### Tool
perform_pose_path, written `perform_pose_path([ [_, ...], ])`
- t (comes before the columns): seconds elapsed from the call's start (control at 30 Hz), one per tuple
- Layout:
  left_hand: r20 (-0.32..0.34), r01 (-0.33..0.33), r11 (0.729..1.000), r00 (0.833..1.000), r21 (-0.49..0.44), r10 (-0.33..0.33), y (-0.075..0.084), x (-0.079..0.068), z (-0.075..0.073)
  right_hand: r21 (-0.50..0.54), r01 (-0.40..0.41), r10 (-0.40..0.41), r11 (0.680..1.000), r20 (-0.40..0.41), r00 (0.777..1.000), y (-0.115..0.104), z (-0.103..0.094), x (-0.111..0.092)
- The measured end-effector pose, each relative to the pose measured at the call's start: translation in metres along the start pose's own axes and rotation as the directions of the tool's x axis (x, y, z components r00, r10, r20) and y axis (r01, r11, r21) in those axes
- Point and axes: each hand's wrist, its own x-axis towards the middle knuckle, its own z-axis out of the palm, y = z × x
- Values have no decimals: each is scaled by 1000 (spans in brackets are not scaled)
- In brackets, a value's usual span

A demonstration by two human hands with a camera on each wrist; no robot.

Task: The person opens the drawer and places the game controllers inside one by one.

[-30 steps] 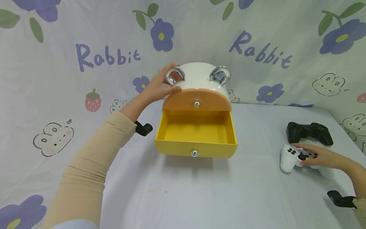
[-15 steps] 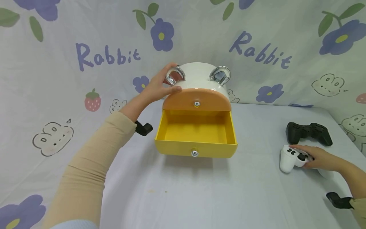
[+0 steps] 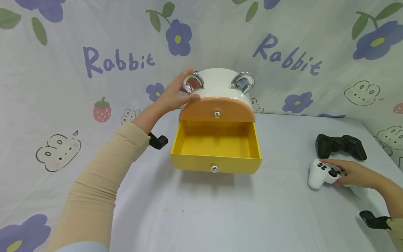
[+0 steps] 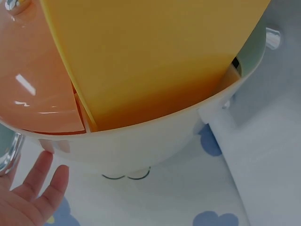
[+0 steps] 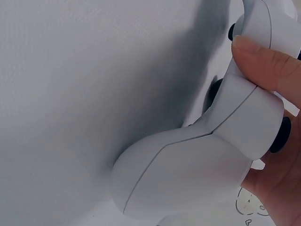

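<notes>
A small drawer cabinet [image 3: 218,81] with a glossy white top and two chrome ear loops stands in the middle of the head view. Its orange drawer [image 3: 201,110] is closed; the yellow drawer [image 3: 192,162] below is pulled out, its inner floor showing. My left hand [image 3: 173,96] rests on the cabinet's upper left side around the ear loop, the thumb at the front. In the left wrist view, extended fingers [image 4: 54,186] lie near the white shell. At the right, my right hand [image 3: 359,175] grips a white game controller [image 3: 317,178] on the table, thumb over its edge.
A black game controller [image 3: 341,145] lies just behind the white one. The table [image 3: 252,220] has a white cloth, and a printed backdrop cloth [image 3: 220,38] rises behind the cabinet. Black camera mounts [image 3: 157,141] stick out from both wrists.
My right hand's fingers and thumb have closed in around the white controller, which has barely moved. My left hand and the cabinet have stayed in place.
</notes>
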Motion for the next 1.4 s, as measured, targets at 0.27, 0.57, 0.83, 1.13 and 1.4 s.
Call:
perform_pose_path([
  [0.27,-2,5,1000,1000,0,-5,0,0,0,-50,-15,15,999,-10,1000,-15,-12,0],
  [0.57,-1,5,1000,1000,-10,-5,0,-1,-2,-130,49,-60,990,-82,995,-39,-32,5],
  [0.83,-4,7,1000,1000,-6,-7,0,-1,-2,-166,60,-76,984,-87,993,-53,-45,9],
  [1.13,-1,5,1000,1000,-8,-5,-1,-1,0,-206,21,-40,978,-90,995,-69,-59,12],
  [1.4,2,11,1000,1000,2,-11,1,-1,0,-165,25,-47,986,-127,991,-83,-69,11],
])
